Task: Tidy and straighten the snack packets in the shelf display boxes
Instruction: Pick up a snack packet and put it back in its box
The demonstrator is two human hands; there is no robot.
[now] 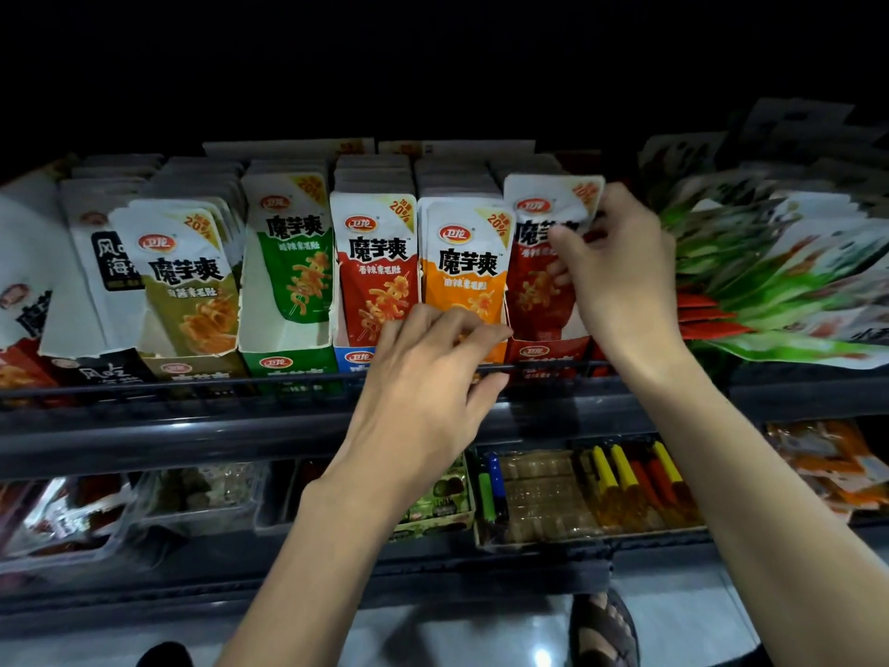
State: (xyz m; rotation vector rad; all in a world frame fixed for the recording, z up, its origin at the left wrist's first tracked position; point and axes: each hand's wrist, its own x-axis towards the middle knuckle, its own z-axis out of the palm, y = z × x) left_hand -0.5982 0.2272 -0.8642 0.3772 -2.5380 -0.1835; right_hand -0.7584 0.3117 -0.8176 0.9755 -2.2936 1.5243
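Fingertips [560,240] of the right hand [620,281] pinch the white-topped dark red foil snack packet [531,286], which stands in the red cardboard display box [546,352] at the right end of the row. The left hand [423,377] curls its fingers at the foot of the orange foil packet [464,281] (grip or mere touch, I cannot tell). The boxes sit on a dark metal shelf [192,426] behind a wire rail [192,381], in a dim shop with pale floor tiles [481,633]. The packets read 卫龙, 魔芋爽 and 20%.

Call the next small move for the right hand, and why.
Probably push the dark red packet down into its red box: the right hand pinches it, and its top stands higher than the neighbouring orange packet and leans.
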